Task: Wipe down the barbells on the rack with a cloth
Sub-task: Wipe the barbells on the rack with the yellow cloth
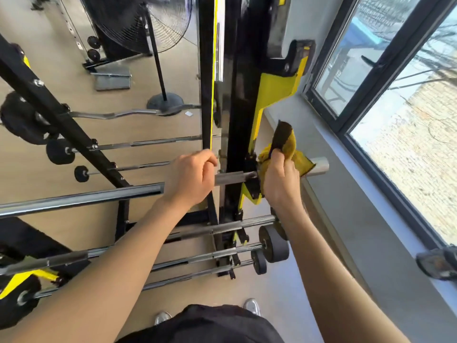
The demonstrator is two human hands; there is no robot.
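Right, closest in, bottom centre of the frame: two pale shoes (252, 306) planted square to the rack, so the person faces the work head-on. Up the forearms now. The left hand (190, 177) sits mid-frame, fingers curled over the top barbell (81, 198), gripping the shaft just left of the black-and-yellow upright (237, 107). My read is that it's bracing the bar so it can't roll in its cradle. The right hand (282, 184), just right of that upright, is clenched round a yellow cloth (293, 147), bunched against the bar's sleeve. The bare steel sleeve end (320, 165) pokes out beyond it toward the right edge, so that stretch looks yet to be wiped. Below the hands, lower right of centre, more barbells (220, 227) lie stacked on the rack's pegs, some carrying small black plates (273, 246), all waiting their turn. Farther off, a standing fan (148, 21) fills the upper left, and a window (371, 45) runs down the right side
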